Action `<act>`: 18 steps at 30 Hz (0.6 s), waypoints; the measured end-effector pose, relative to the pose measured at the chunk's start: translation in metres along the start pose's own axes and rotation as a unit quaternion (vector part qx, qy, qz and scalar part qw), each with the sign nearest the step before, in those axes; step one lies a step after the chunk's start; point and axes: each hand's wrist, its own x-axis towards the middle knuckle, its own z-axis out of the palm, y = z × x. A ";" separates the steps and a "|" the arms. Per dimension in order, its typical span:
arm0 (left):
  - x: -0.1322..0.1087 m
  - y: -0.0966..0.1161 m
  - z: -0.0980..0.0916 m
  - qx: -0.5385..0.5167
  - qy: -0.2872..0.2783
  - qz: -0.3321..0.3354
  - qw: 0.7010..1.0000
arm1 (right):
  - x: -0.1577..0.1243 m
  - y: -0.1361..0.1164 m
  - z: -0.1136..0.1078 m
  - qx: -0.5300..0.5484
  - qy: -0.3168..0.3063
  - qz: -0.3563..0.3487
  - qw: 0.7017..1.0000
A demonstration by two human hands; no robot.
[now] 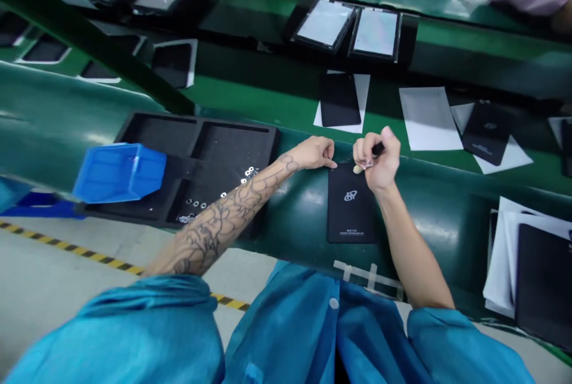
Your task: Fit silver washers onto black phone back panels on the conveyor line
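- The black tablet panel (351, 205) lies flat on the green desk (440, 226).
- The open left hand (313, 153) touches the panel's top-left corner.
- The right hand (379, 158) pinches a dark-handled tool (378, 148) just above the panel's top edge; a slip could scratch the panel.
- Left of the panel, the forearm crosses a black tray (236, 155); a knock could scatter its metal washers (250, 172).
- Right of the panel, there is room up to the white sheets (429, 119).

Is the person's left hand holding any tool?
No, the left hand lies open and empty beside the top corner of the black panel.
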 end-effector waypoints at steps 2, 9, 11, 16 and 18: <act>-0.044 -0.009 0.004 -0.125 0.108 0.059 0.985 | 0.002 0.014 0.013 -0.001 0.011 -0.016 1.000; -0.206 -0.076 0.022 -0.059 0.438 -0.080 0.893 | 0.011 0.039 0.029 0.013 -0.036 0.024 0.999; -0.230 -0.091 0.029 0.020 0.442 -0.114 0.889 | 0.014 0.045 0.032 0.015 -0.053 0.025 0.998; -0.247 -0.105 0.044 0.111 0.403 -0.175 0.891 | 0.019 0.060 0.040 0.011 -0.056 0.026 0.998; -0.244 -0.104 0.047 0.126 0.382 -0.192 0.895 | 0.019 0.062 0.041 0.001 -0.058 0.033 0.998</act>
